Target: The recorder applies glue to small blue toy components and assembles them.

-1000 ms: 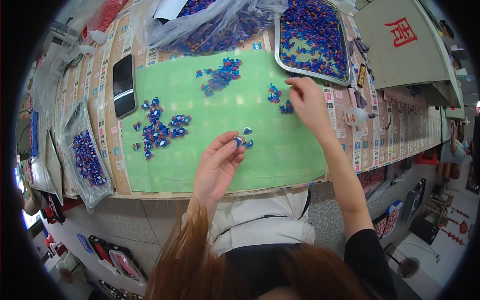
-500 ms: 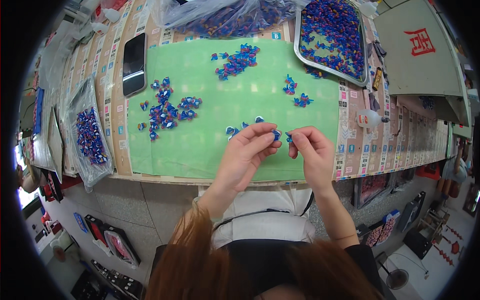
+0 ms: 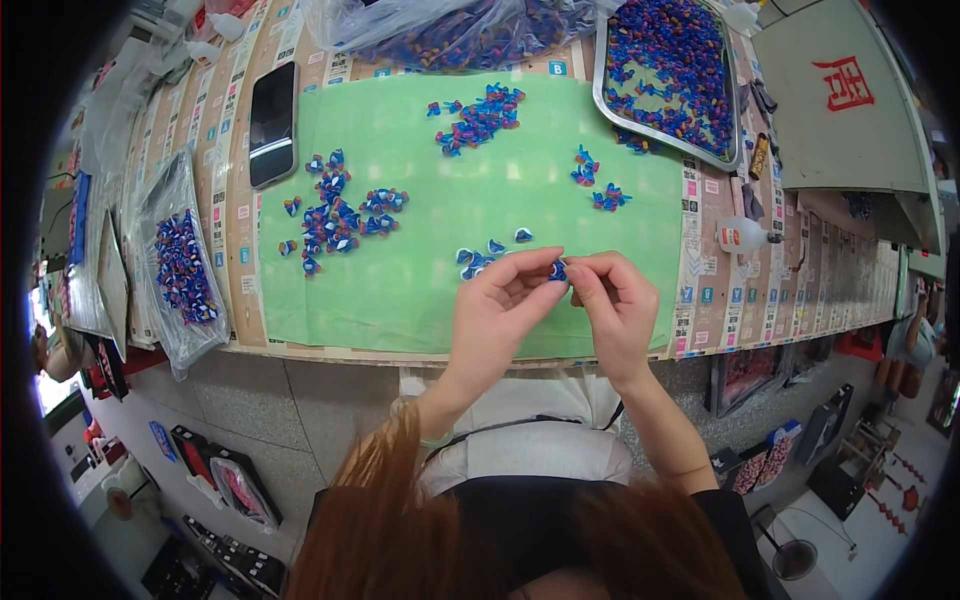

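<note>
Over the near part of a green sheet point(image 3: 400, 310), my left hand point(image 3: 505, 310) pinches a small blue-and-white plastic piece point(image 3: 557, 270) between thumb and fingertips. Meeting it from the right, my right hand point(image 3: 615, 310) is closed on a small blue piece at the same spot; the fingertips mostly hide it. Just beyond my left hand lie several loose blue-and-white pieces point(image 3: 478, 262). A larger cluster of blue, white and orange pieces point(image 3: 335, 225) is spread at the left. Blue and reddish pieces point(image 3: 480, 120) form a pile at the far middle, with small groups point(image 3: 605, 197) at the right.
A metal tray point(image 3: 665, 150) of small blue and orange parts stands at the far right, beside a clear bag point(image 3: 460, 40) of similar parts. A phone point(image 3: 273, 125) and a plastic-wrapped tray point(image 3: 185, 335) lie at the left. A small white bottle point(image 3: 742, 236) rests at the right.
My right hand has moved left, so its fingertips and the blue piece now meet the piece in my left hand. Before, a small gap lay between them.
</note>
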The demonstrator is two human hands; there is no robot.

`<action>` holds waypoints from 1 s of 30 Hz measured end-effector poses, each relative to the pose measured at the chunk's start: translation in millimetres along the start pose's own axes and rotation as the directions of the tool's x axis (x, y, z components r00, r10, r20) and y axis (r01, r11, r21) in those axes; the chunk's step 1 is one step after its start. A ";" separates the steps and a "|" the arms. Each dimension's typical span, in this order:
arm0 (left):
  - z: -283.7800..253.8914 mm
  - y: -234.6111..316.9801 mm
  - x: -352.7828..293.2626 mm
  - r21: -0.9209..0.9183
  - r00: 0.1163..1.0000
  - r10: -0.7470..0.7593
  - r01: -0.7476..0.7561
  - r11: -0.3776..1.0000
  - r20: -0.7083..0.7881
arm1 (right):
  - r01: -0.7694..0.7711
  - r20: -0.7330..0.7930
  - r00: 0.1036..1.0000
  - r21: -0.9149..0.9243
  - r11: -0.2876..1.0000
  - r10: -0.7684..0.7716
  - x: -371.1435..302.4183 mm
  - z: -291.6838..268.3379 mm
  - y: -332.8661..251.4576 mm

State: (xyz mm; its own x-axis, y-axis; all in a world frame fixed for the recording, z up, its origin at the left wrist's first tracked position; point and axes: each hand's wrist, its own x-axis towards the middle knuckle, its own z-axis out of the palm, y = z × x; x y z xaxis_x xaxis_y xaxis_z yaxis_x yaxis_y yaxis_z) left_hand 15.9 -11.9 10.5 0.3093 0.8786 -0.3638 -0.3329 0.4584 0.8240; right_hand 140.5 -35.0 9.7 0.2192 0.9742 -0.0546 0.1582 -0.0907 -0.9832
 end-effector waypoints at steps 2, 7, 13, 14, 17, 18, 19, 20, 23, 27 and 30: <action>-0.4 -4.3 0.2 0.159 0.989 0.144 -0.137 0.978 -0.033 | -0.097 0.007 0.995 0.099 0.990 0.097 -0.7 1.3 -5.2; -0.1 -4.1 1.8 0.416 0.935 0.351 -0.336 0.845 0.042 | -0.234 0.070 0.972 0.363 0.902 0.224 -0.6 -2.4 -9.1; 1.4 -1.4 2.4 0.585 0.861 0.498 -0.458 0.669 0.104 | -0.289 0.114 0.957 0.433 0.854 0.266 1.9 -2.1 -4.2; 1.6 -0.5 2.6 0.604 0.856 0.503 -0.466 0.647 0.121 | -0.289 0.115 0.957 0.433 0.854 0.266 2.0 -2.3 -3.7; 0.3 -0.6 2.7 0.613 0.861 0.491 -0.461 0.642 0.133 | -0.303 0.125 0.953 0.430 0.851 0.277 1.0 -3.0 -1.0; -1.0 -1.8 3.0 0.612 0.861 0.490 -0.461 0.643 0.134 | -0.293 0.135 0.956 0.426 0.856 0.260 0.1 -3.4 -1.8; -2.8 -3.5 3.2 0.530 0.896 0.435 -0.415 0.740 0.094 | -0.284 0.147 0.959 0.422 0.861 0.244 -0.9 -3.5 -3.1; -3.4 -2.9 3.3 0.438 0.926 0.373 -0.361 0.823 0.062 | -0.284 0.148 0.959 0.422 0.861 0.244 -1.7 -2.1 -7.8; 0.4 12.7 -1.2 0.094 0.998 0.063 -0.061 0.994 -0.009 | -0.161 0.018 0.985 0.453 0.877 0.171 -2.2 -0.8 -15.4; -8.4 12.6 -1.4 0.022 0.992 -0.061 0.059 0.998 0.113 | 0.103 0.136 0.984 0.083 0.991 -0.114 -5.2 -15.5 -9.4; -6.0 9.9 -2.1 0.011 0.992 -0.027 0.026 1.000 0.121 | 0.020 0.131 0.991 0.167 0.986 -0.042 -7.0 -15.1 -12.1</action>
State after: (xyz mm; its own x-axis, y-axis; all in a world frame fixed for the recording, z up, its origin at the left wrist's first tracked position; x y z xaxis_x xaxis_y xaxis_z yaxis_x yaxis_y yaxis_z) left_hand 6.6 -8.3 16.8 0.4235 0.8432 -0.3311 -0.3148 0.4797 0.8190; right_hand 151.5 -43.8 24.6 0.0846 0.9958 -0.0356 0.0000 -0.0357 -0.9994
